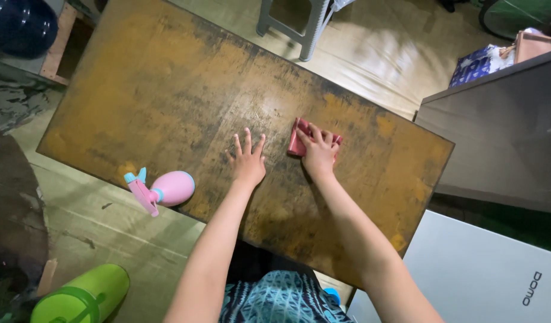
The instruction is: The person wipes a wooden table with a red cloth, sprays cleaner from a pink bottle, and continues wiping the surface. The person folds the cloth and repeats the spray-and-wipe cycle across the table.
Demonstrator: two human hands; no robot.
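A: Biggest thing first?
B: Table [168, 90], brown and rusty-looking, worn dark patches down the middle, set at an angle in the head view. Grey cabinet [503, 131] just past its right edge, white appliance [485, 275] by the near right corner. Grey stool [299, 24] legs beyond the far edge.

A: The arms?
B: Both bare, coming in over the near edge. Patterned teal shirt [281, 302] below them.

A: Left hand?
B: Left hand [247, 162] flat on the table, palm down, fingers spread wide, holding nothing. Sits about mid-table, a little nearer the near edge.

A: Right hand?
B: Right hand [319, 152] pressed down on a cloth [297, 142], fingers curled over the top of it, pinning it to the surface.

A: Describe the cloth.
B: Small, dull red-pink, bunched and folded. Most of it hidden under the fingers; a part sticks out on the hand's left side and a sliver past the fingertips. Lies roughly centre of the table, towards the far edge, just beside the left hand but not touching it.

A: Smaller stuff?
B: Green bottle [78, 296] on the floor, bottom left. Pink spray bottle [165, 189] with a blue collar and pink trigger lying on its side at the near edge, nozzle end hanging off, well left of the left hand.
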